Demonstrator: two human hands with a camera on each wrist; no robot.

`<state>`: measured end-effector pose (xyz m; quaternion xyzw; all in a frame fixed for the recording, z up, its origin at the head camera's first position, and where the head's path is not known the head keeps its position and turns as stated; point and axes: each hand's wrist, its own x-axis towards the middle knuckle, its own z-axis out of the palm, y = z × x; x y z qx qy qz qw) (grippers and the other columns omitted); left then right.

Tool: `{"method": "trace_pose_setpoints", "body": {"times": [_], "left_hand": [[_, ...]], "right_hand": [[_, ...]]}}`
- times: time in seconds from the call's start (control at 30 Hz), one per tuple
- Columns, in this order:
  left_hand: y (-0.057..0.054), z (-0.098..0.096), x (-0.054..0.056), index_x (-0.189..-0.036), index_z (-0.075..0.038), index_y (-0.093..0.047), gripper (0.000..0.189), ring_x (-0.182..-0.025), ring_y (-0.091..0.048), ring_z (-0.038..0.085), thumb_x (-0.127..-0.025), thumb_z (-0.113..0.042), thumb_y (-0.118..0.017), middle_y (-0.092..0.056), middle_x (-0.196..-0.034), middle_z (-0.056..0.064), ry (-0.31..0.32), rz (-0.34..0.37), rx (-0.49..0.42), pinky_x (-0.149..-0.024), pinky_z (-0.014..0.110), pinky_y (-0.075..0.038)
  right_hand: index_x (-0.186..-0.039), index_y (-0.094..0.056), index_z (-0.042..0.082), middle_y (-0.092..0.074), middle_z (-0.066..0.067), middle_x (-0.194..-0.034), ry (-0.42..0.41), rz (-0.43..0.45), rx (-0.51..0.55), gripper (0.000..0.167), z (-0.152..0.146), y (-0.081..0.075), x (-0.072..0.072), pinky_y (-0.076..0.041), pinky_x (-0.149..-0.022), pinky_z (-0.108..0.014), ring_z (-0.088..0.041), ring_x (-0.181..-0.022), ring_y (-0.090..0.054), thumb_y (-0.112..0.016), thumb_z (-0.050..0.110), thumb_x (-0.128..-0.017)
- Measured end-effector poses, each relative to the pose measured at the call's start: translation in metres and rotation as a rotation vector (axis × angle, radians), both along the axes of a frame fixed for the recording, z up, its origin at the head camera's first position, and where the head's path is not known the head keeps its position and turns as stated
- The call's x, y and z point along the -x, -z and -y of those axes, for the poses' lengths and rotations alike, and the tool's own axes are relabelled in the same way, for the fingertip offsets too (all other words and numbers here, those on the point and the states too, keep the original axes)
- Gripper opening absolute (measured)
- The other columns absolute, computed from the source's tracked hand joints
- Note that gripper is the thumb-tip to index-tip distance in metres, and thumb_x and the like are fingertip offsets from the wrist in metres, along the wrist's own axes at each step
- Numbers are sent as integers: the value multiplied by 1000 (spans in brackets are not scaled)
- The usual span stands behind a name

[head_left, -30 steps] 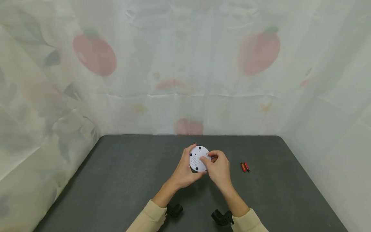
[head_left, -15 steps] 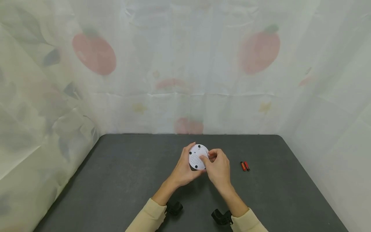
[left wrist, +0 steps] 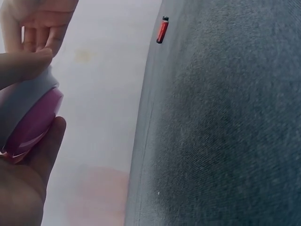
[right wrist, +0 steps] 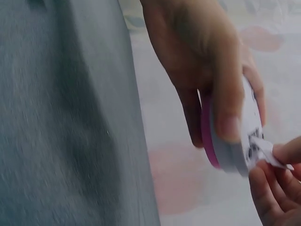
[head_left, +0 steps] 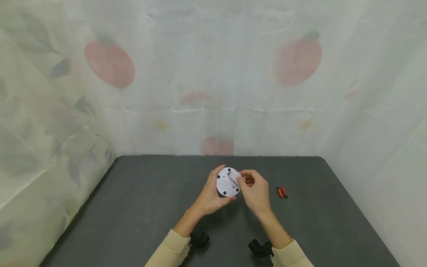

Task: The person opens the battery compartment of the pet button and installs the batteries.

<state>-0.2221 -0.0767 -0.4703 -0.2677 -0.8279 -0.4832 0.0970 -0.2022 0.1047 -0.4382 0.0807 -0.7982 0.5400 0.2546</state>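
My left hand (head_left: 211, 195) grips a round white device (head_left: 224, 184) by its edge, over the middle of the table. Its underside faces up, with speaker holes and black round feet. In the left wrist view its other side is pink (left wrist: 35, 122). My right hand (head_left: 257, 192) pinches the white battery cover (right wrist: 272, 154) between thumb and fingers. The cover is tilted up from the device, and part of the battery compartment (head_left: 232, 179) shows beside it. To the right of my right hand, two red and black batteries (head_left: 282, 193) lie side by side on the table.
A dark grey table (head_left: 150, 193) lies beneath both hands. White printed curtains (head_left: 213, 74) hang behind it and along both sides. Black wrist cameras (head_left: 261, 249) stick out by the cuffs, low over the table.
The battery cover has lifted off the underside, exposing part of the compartment. My right hand has moved slightly right with it, while my left hand keeps its hold on the device.
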Motion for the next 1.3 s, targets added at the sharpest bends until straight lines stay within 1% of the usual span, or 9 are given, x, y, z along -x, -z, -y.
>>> {"method": "trace_pose_setpoints", "body": {"times": [0.1,0.2,0.27,0.4,0.53,0.73,0.93,1.1,1.3], "left_hand": [[-1,1,0,-159,-18,-25,106,-114,-51,20,-76,-21,-91,-43,-140,10,10,-3,18,-92,45,-47],[-2,3,0,-159,-22,-24,107,-114,-51,20,-76,-21,-91,-43,-141,9,22,-5,35,-94,44,-46],[-3,4,1,-159,-24,-23,108,-114,-50,19,-76,-22,-91,-43,-141,8,19,-2,48,-94,43,-46],[-3,9,2,-159,-22,-24,108,-114,-51,19,-74,-21,-92,-44,-141,7,-3,-1,61,-95,44,-45],[-5,12,4,-159,-21,-26,109,-116,-51,20,-73,-19,-93,-45,-140,6,-6,6,51,-97,45,-44],[-6,12,4,-159,-28,-24,110,-120,-50,20,-74,-21,-93,-44,-143,5,1,33,48,-99,47,-43],[-7,11,5,-159,-30,-24,110,-124,-49,20,-73,-21,-93,-42,-147,2,-3,48,44,-102,47,-41],[-7,11,5,-159,-31,-24,110,-124,-48,21,-74,-22,-92,-41,-148,2,4,54,42,-102,48,-41],[-7,10,5,-159,-31,-23,110,-126,-47,20,-74,-20,-92,-40,-149,2,4,64,45,-104,48,-39]], "right_hand": [[-102,-74,6,-68,-3,-86,-35,18,-1,15,-8,-1,2,-50,-68,-23,-15,-75,-61,-79,4,-88],[-102,-74,6,-69,-4,-87,-66,41,6,15,-16,-3,3,-49,-68,-22,-15,-75,-61,-78,4,-89],[-103,-74,7,-69,-4,-88,-76,51,7,15,-21,-4,5,-49,-67,-22,-15,-76,-61,-78,4,-88],[-102,-74,7,-68,-5,-88,-93,70,15,14,-30,-4,11,-48,-65,-22,-15,-74,-60,-78,4,-88],[-101,-74,8,-68,-5,-88,-95,94,-25,13,-40,-2,17,-48,-64,-23,-15,-73,-59,-79,6,-88],[-102,-74,8,-69,-4,-89,-113,162,-124,13,-55,6,31,-48,-66,-26,-16,-75,-60,-78,9,-89],[-100,-74,6,-67,-4,-85,-122,198,-219,12,-64,17,46,-47,-69,-29,-17,-75,-59,-78,7,-89],[-100,-73,7,-65,-4,-86,-138,255,-258,10,-69,26,58,-45,-71,-33,-18,-77,-56,-76,8,-90],[-102,-72,7,-64,-3,-88,-162,323,-321,9,-73,39,69,-46,-70,-34,-17,-78,-56,-74,11,-93]]}}
